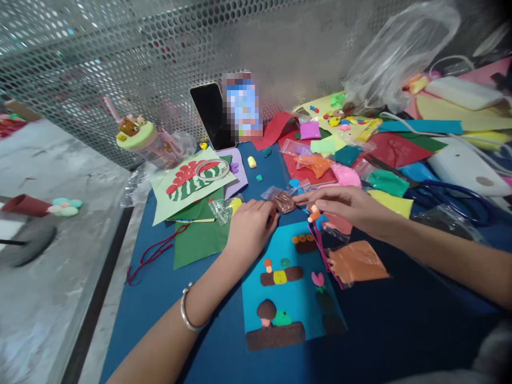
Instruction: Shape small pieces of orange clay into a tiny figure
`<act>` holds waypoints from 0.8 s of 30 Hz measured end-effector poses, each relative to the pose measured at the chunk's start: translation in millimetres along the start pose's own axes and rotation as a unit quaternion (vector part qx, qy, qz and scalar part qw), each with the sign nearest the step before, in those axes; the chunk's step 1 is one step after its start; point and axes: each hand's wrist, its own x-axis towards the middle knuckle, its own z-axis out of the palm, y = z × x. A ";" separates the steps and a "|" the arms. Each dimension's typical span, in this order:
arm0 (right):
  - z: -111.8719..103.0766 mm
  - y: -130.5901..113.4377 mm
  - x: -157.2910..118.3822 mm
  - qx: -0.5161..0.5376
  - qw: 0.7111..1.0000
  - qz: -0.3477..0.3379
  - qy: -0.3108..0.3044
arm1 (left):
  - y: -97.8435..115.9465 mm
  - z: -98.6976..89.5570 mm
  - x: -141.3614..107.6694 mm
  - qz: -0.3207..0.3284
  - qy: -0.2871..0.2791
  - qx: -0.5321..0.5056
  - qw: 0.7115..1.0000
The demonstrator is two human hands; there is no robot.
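My left hand (250, 228) and my right hand (343, 208) meet over a small clear bag of brown clay (283, 201), both pinching it. A tiny orange-and-white clay piece (314, 214) sits under my right fingers. Just below lies a blue card (288, 288) with brown clay ledges, mushrooms, a yellow block and a pink flower pressed on it. A bag of orange clay (356, 262) rests right of the card, under my right forearm. A silver bracelet (188, 312) circles my left wrist.
A watermelon collage card (188, 184) with a tape ring lies at left, green paper (198, 240) and red string (154, 250) below it. Two phones (212, 114) lean on the perforated metal wall. Coloured clay bags, papers, blue scissors (452, 200) crowd the right.
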 end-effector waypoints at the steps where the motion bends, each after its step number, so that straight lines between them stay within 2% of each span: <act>1: -0.8 0.0 -2.1 -0.005 1.000 0.006 0.003 | -1.9 -1.4 -1.1 -0.003 -0.002 -0.018 1.000; 4: -4.8 0.5 -8.3 -0.011 1.000 0.021 0.006 | -7.6 -7.6 -3.8 -0.025 0.001 -0.090 0.996; 7: -9.8 -0.1 -15.8 -0.023 0.999 0.032 -0.002 | -13.4 -13.3 -3.7 -0.055 0.028 -0.155 0.986; 12: -11.8 0.7 -28.2 -0.031 0.998 0.030 -0.045 | -19.3 -16.7 -2.0 -0.070 0.039 -0.164 0.983; 19: -2.9 8.6 -28.0 0.020 0.997 0.060 -0.044 | -9.4 -24.9 -4.0 -0.070 0.046 -0.199 0.976; 24: -1.7 8.9 -29.0 0.032 0.996 0.074 -0.032 | -4.9 -29.7 -5.0 -0.100 0.011 -0.282 0.954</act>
